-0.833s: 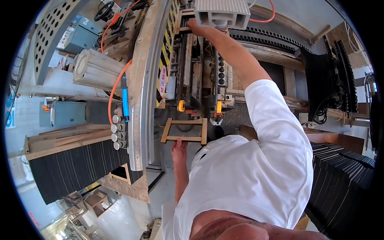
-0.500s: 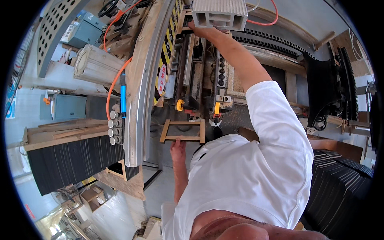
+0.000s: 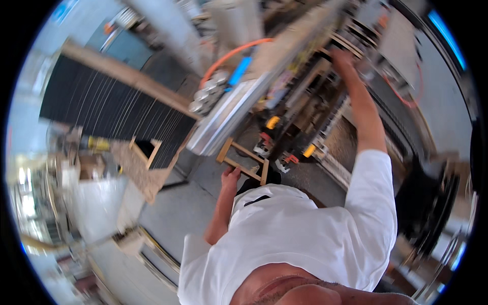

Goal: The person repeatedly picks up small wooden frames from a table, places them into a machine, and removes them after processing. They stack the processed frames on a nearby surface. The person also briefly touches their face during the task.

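My left hand [image 3: 231,176] is closed on the near bar of a small rectangular wooden frame [image 3: 265,172], held low in front of my body. Stretched far out to the upper right, my right hand [image 3: 343,60] is at a pale wooden piece [image 3: 347,46] at the far end of a machine [image 3: 305,101]. Its fingers are smeared by motion, so I cannot make out their grip. Between my hands run the machine's dark rails, with yellow-orange parts [image 3: 309,150] at their near ends.
A long metal beam [image 3: 234,112] flanks the machine's left side, with round silver knobs [image 3: 206,94] and an orange hose [image 3: 234,53] beside it. Further left stands a row of black panels [image 3: 112,107], a small wooden frame [image 3: 153,155] at its end. Black equipment [image 3: 414,198] is on the right.
My view has swung left, so the machine appears tilted and shifted to the right. The left hand still holds the wooden frame; the right arm stays extended to the machine's far end.
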`<state>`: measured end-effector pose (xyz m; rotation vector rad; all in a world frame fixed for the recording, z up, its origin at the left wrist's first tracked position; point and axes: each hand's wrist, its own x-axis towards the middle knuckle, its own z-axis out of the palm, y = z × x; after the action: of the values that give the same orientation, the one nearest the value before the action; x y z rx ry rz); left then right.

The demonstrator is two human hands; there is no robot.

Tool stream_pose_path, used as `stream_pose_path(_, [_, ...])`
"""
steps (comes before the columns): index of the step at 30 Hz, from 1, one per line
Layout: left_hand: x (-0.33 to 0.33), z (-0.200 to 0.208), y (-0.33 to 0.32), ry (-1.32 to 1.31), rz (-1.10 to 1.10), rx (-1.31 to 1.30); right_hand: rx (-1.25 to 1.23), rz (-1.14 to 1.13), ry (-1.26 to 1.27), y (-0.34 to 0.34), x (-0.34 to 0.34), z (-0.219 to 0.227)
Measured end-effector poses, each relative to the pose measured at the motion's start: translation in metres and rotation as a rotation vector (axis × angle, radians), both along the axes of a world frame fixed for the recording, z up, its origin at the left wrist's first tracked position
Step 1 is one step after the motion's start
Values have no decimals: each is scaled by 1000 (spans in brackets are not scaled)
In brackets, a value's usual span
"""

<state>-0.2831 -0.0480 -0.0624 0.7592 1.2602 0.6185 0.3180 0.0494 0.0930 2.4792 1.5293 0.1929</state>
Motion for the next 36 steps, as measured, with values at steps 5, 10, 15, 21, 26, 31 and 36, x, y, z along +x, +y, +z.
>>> stream_pose_path(5, [-11, 5, 1, 101, 6, 154, 93, -50, -63, -10, -10, 6])
stream_pose_path(10, [-55, 13, 2, 56, 149, 234, 12, -90, -116, 4, -31, 12])
stream_pose_path(15, [-139, 40, 34, 44, 224, 391, 73, -143, -125, -1, -19, 9])
stream_pose_path(21, [-289, 73, 90, 2, 443, 375, 478, -84, -16, -30, -73, 57])
stream_pose_path(26, [-387, 75, 189, -37, 571, 401, 1125, 97, 520, -78, -208, 71])
stream_pose_path(31, [-428, 39, 309, 51, 545, 354, 957, -7, 771, -115, -345, 14])
stream_pose_path(36, [-429, -14, 381, 276, 380, 361, 636, -101, 921, -142, -437, -58])
